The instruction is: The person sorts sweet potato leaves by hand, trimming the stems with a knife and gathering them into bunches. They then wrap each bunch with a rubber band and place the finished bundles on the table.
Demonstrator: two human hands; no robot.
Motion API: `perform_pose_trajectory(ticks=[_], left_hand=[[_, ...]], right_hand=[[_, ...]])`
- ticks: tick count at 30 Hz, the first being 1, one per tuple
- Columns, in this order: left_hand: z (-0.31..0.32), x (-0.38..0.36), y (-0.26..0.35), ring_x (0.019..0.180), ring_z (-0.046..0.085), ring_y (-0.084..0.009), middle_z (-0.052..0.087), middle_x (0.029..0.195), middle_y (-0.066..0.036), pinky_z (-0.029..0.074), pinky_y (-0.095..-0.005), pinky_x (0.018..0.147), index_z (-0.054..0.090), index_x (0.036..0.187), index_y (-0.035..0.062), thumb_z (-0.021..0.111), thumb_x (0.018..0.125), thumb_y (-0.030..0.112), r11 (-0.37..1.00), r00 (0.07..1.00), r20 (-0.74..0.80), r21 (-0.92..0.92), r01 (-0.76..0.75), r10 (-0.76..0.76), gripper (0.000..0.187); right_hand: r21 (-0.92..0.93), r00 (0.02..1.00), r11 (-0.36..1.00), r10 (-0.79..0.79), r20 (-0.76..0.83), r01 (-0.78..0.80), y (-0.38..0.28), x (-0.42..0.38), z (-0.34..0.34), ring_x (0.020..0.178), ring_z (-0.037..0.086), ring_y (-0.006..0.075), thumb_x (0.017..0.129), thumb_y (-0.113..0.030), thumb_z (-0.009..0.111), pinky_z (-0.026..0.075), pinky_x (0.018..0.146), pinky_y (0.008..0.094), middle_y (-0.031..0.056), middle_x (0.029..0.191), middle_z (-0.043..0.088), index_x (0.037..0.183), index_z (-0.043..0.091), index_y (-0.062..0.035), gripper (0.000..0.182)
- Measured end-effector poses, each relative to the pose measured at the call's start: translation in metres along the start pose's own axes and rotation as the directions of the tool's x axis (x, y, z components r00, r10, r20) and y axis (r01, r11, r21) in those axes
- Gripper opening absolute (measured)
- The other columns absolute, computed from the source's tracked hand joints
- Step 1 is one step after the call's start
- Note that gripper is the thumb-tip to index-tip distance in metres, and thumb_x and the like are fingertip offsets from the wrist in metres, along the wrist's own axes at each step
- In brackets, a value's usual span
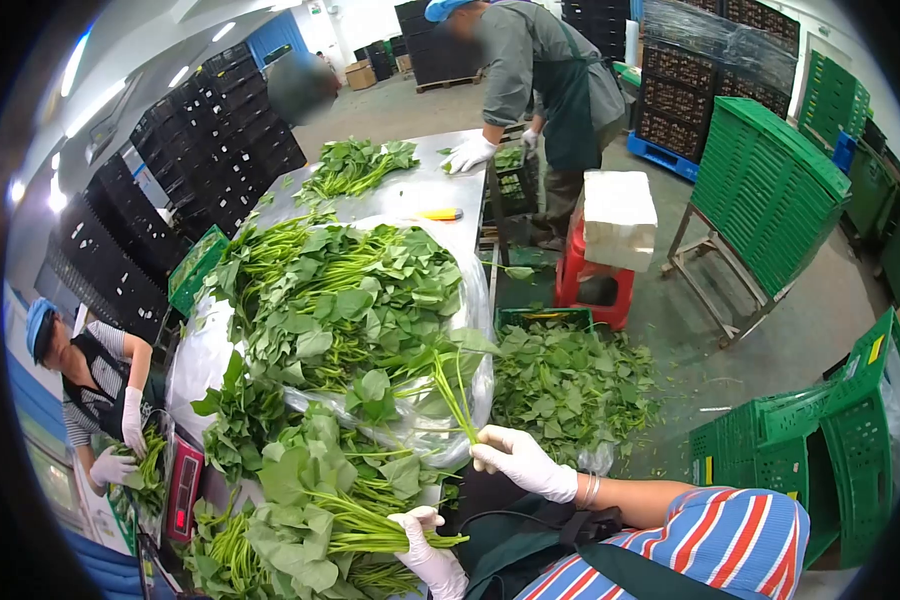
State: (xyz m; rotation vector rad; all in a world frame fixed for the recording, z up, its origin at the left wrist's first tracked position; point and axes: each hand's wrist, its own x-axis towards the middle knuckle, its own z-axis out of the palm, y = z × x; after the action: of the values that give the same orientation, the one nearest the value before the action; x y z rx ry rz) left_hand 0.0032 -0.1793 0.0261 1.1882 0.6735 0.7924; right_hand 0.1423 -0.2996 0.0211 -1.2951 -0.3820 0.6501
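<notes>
A long steel table [410,190] runs from the wearer toward twelve o'clock, and most of its near half is covered by a big heap of leafy greens [340,300] lying on clear plastic sheeting [195,365]. Below that heap, at about seven o'clock in the view, lies a gathered bundle of greens [310,500], its leaves fanned toward nine o'clock and its stalks pointing toward three o'clock, so its long axis runs roughly nine to three. The left hand [432,555], in a white glove, is clenched around those stalk ends and sits right at the bundle's three o'clock tip. The right hand [515,460], also gloved, is up at about one o'clock from the left one, and its fingers pinch the base of a small sprig [450,385] whose stems rise toward eleven o'clock, leaves touching the edge of the big heap. The sprig therefore stands nearly crosswise to the bundle, with its cut end close above the bundle's stalk ends; the right hand is the nearer one to the heap, the left to the bundle. On the floor at three o'clock lies a pile of loose leaves [570,385].
</notes>
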Motion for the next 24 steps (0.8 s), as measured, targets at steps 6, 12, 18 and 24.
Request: perform_pose_trajectory(ticks=[6,12,18,24], left_hand=[[0.015,-0.005,0.022,0.064,0.054,-0.0119,0.059,0.071,-0.005,0.043,-0.0253,0.064,0.059,0.078,0.0025,0.049,0.093,0.03,0.996,0.996,-0.056,0.044,0.076,-0.074,0.033],[0.008,-0.003,0.028,0.067,0.059,-0.0143,0.064,0.076,-0.008,0.046,-0.0277,0.07,0.06,0.081,-0.0011,0.042,0.097,0.021,0.997,0.997,0.022,0.04,0.071,-0.072,0.032],[-0.003,-0.002,0.02,0.071,0.058,-0.0105,0.065,0.083,-0.006,0.046,-0.025,0.071,0.063,0.088,-0.0004,0.047,0.095,0.024,0.998,0.995,0.1,-0.061,0.016,-0.01,0.03],[-0.004,0.002,0.02,0.072,0.058,-0.0104,0.065,0.083,-0.006,0.046,-0.0242,0.073,0.063,0.09,-0.0008,0.048,0.095,0.023,0.999,0.989,0.15,-0.051,0.016,-0.009,0.029]], right_hand=[[-0.116,0.998,0.993,-0.011,-0.064,0.003,-0.011,-0.002,0.002,0.064,0.053,0.0068,0.089,-0.02,0.056,0.044,0.059,0.021,0.0022,0.073,0.06,0.091,0.059,-0.0003,0.02],[-0.145,0.994,0.989,-0.016,-0.104,0.0,-0.009,0.001,0.01,0.056,0.049,0.0044,0.088,-0.011,0.056,0.039,0.052,0.0188,0.0013,0.067,0.059,0.08,0.057,-0.0036,0.011],[-0.107,0.999,0.994,-0.039,-0.032,0.036,0.005,0.002,0.017,0.058,0.05,0.0049,0.089,-0.011,0.056,0.039,0.054,0.0186,0.0015,0.067,0.059,0.082,0.056,-0.0039,0.009],[-0.156,0.998,0.986,-0.059,-0.009,0.057,0.002,0.002,0.022,0.058,0.05,0.0053,0.088,-0.01,0.056,0.04,0.055,0.0188,0.0015,0.068,0.058,0.083,0.055,-0.0029,0.009]])
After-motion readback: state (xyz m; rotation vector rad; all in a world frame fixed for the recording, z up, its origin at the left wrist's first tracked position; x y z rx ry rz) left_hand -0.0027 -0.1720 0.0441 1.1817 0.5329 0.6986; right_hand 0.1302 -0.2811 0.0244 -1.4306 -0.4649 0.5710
